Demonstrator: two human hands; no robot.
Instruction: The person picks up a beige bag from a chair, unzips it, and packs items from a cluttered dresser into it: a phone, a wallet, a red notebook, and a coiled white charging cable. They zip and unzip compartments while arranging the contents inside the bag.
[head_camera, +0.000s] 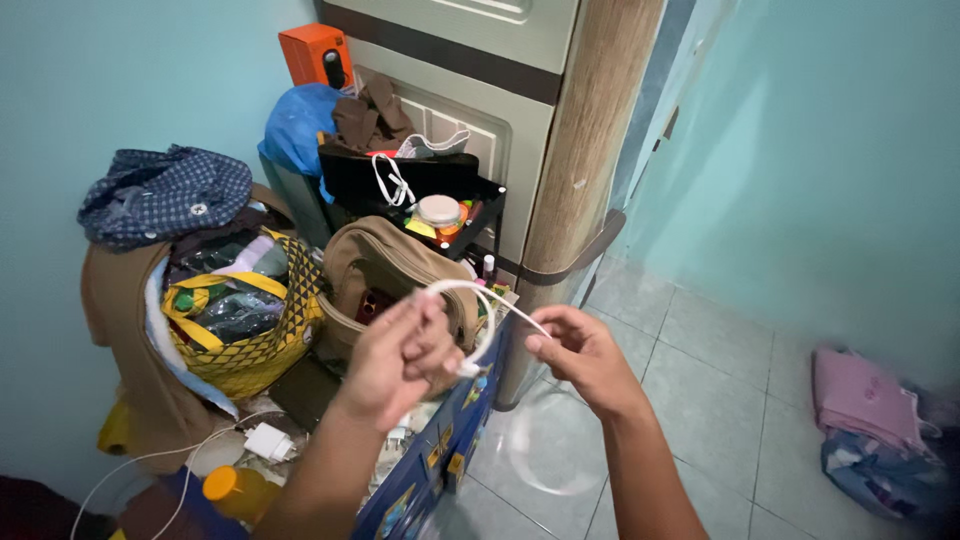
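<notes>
Open room lies to the right — the pale green tiled floor (700, 380) is bare up to a pink folded cloth (862, 392). To the left, a tan canvas backpack (385, 275), a yellow woven bag (250, 330) and a black crowded tray (410, 185) block passage — the wood-grain cabinet edge (580, 150) stands just behind.

A lived-in room of a home — a plastic drawer cabinet (470, 90) stands beyond the hands, with a yellow woven bag (250, 340) stuffed with clothes and a tan backpack (385, 270) just behind them. Folded laundry (865, 395) lies on the tiled floor (720, 380) to their right.
</notes>
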